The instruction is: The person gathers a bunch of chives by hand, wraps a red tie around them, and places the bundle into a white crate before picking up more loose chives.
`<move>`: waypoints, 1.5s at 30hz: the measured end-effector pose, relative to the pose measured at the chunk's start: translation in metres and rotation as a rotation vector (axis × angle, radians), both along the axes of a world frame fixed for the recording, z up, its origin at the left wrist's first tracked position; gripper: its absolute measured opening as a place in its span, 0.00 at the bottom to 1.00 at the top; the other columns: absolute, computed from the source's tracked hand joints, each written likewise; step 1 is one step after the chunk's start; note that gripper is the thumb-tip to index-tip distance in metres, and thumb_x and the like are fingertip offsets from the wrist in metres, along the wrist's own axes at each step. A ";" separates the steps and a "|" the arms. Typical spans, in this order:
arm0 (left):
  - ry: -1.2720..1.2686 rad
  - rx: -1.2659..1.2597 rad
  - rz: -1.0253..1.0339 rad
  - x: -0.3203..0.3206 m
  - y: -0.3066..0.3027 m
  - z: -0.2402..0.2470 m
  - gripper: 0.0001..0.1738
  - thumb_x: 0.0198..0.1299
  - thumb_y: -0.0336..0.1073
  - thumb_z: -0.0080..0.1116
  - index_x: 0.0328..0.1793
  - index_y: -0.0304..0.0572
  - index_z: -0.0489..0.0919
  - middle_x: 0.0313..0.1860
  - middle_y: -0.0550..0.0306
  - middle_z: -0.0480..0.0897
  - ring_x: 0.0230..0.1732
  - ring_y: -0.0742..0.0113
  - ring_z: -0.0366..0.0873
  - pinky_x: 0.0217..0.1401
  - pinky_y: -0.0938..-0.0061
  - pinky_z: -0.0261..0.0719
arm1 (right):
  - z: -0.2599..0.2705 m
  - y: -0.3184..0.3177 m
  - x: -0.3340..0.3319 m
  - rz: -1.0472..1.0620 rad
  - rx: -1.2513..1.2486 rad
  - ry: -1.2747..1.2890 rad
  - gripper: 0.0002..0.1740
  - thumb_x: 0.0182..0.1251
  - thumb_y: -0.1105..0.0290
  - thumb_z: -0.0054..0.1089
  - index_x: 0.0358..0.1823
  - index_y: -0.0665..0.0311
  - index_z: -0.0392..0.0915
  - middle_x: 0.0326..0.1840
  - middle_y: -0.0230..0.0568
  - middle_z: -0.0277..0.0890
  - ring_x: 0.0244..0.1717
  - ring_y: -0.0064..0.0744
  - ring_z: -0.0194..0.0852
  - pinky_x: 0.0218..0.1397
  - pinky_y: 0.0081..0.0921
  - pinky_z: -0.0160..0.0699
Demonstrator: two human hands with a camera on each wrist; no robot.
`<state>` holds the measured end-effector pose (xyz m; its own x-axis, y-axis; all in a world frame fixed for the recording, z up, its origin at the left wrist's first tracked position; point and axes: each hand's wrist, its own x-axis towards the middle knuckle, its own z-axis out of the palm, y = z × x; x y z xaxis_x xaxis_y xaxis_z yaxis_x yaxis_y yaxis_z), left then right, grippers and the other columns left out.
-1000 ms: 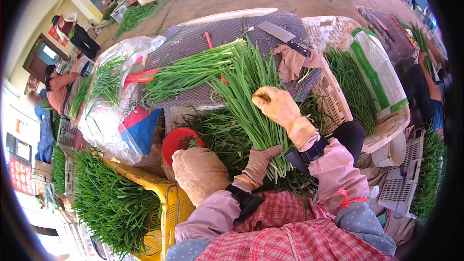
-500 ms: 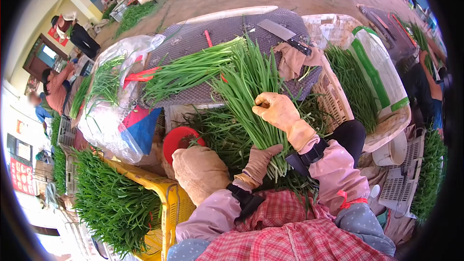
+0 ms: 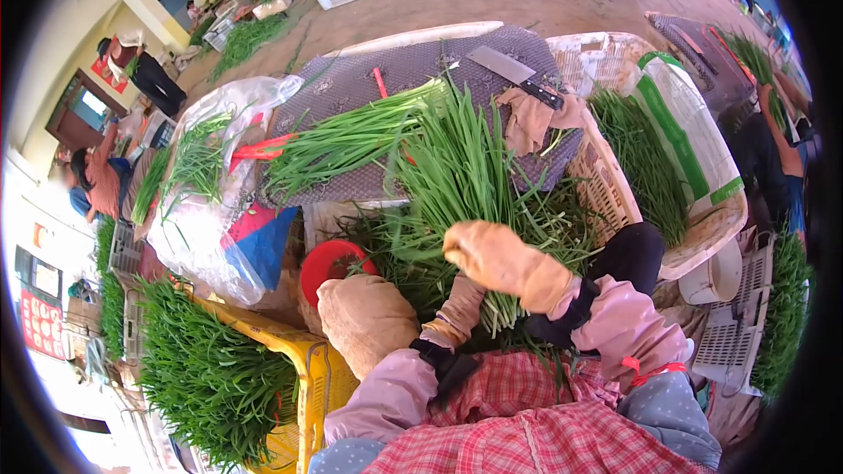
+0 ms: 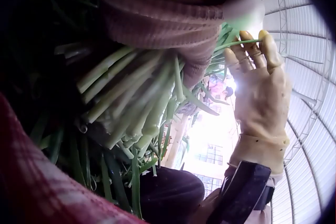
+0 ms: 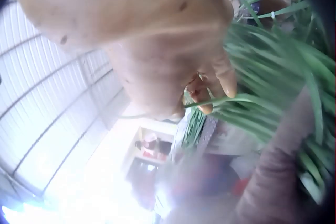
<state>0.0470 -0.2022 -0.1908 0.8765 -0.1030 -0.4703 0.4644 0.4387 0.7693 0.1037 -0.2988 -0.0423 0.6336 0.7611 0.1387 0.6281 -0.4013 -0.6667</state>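
Note:
My gloved left hand point(image 3: 462, 300) grips a bunch of long green stalks point(image 3: 452, 162) near its pale cut ends, seen close in the left wrist view, where the brown glove point(image 4: 157, 24) wraps round the stems point(image 4: 136, 98). The leafy tops lean over the edge of the padded board point(image 3: 351, 79). Over the bunch's lower part is my right hand point(image 3: 496, 265) in a yellowish rubber glove; in both wrist views its curled fingers point(image 4: 252, 50) pinch a single green blade point(image 5: 231, 99). Another bunch point(image 3: 351, 140) lies on the board beside the held one.
A cleaver point(image 3: 505, 61) and brown cloth point(image 3: 529, 118) lie at the board's right. Loose greens lie below it, beside a red bowl point(image 3: 329, 268). A yellow crate point(image 3: 307, 369) of greens stands left; a pale crate point(image 3: 606, 184) stands right. Other people are at the far left.
My right hand has moved left and down across the bunch, now with a blade in its fingers. The bunch stands more upright, and my left hand has shifted slightly left.

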 end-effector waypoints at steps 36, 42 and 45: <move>-0.117 -0.263 -0.088 -0.022 0.010 0.060 0.26 0.54 0.30 0.65 0.61 0.38 0.76 0.51 0.57 0.83 0.49 0.64 0.82 0.54 0.69 0.81 | 0.112 -0.040 0.130 -0.446 1.081 0.422 0.19 0.74 0.56 0.53 0.51 0.65 0.75 0.41 0.37 0.79 0.40 0.28 0.79 0.46 0.26 0.81; -0.115 -0.322 -0.100 -0.025 0.014 0.060 0.29 0.50 0.30 0.67 0.62 0.38 0.76 0.52 0.55 0.83 0.51 0.61 0.82 0.57 0.66 0.80 | 0.167 -0.074 0.154 -0.554 0.468 0.142 0.24 0.74 0.50 0.51 0.57 0.62 0.75 0.33 0.30 0.72 0.27 0.18 0.66 0.28 0.16 0.68; -0.142 -0.341 -0.122 -0.027 0.016 0.062 0.32 0.48 0.30 0.69 0.63 0.38 0.75 0.53 0.56 0.83 0.52 0.61 0.81 0.59 0.66 0.78 | 0.114 -0.067 0.184 -0.359 0.417 0.316 0.29 0.68 0.45 0.59 0.54 0.65 0.77 0.28 0.26 0.67 0.24 0.16 0.59 0.24 0.15 0.64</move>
